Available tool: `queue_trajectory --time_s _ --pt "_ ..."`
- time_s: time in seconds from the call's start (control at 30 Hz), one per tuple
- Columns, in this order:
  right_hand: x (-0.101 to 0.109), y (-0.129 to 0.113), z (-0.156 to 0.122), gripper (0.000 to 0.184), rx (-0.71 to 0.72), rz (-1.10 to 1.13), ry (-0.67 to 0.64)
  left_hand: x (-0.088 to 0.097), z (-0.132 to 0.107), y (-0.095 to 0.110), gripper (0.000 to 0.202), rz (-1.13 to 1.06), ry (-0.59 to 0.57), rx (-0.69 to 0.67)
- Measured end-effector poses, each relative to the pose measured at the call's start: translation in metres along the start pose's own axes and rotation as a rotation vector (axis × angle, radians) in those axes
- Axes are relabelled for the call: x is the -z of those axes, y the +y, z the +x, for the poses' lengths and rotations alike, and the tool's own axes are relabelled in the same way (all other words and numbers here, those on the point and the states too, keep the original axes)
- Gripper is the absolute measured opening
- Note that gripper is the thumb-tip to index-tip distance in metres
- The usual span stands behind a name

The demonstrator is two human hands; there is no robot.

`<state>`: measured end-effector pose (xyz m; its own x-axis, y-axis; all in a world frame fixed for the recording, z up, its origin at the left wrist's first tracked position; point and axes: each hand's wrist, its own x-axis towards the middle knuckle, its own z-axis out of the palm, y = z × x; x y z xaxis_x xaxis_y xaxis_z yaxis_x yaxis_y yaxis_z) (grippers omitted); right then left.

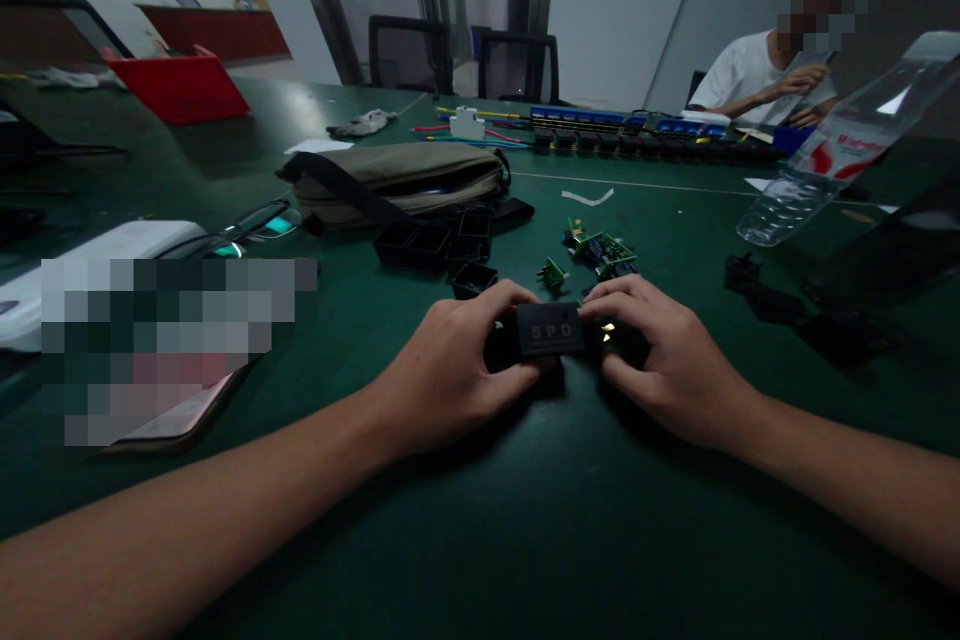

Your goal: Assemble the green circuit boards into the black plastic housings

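Observation:
My left hand (469,355) grips a small black plastic box (551,330) marked "SPD", thumb below and fingers above. Close against its right end, my right hand (664,355) is curled, fingertips touching the box's upper right corner. Between the right thumb and fingers, small shiny metal bits (608,332) show in deep shadow; what they belong to is too dark to tell. Just beyond my hands lie several small green circuit boards (600,250). Left of them are open black plastic housings (427,245), one (474,280) close to my left hand.
Behind the housings lies a khaki bag (405,182) with a black strap. Glasses (255,225), a white box (135,240) and a phone (180,420) are at left. A tilted plastic bottle (847,150) is at right. Across the green table sits a person (750,70) behind a row of blue-black modules (622,132).

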<state>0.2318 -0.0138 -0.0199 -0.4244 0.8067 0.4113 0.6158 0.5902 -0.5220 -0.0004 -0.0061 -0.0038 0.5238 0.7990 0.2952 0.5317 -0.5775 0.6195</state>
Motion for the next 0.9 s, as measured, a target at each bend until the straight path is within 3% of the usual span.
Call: queue_trajectory --time_s 0.4,0.9 --pt "0.0012 0.001 0.0019 0.021 -0.083 0.025 -0.009 -0.0005 -0.0005 0.0011 0.03 0.003 -0.028 0.024" --pt "0.0027 0.0006 0.002 0.02 -0.075 0.125 -0.023 -0.0002 0.0 0.0003 0.032 0.014 -0.033 0.027"
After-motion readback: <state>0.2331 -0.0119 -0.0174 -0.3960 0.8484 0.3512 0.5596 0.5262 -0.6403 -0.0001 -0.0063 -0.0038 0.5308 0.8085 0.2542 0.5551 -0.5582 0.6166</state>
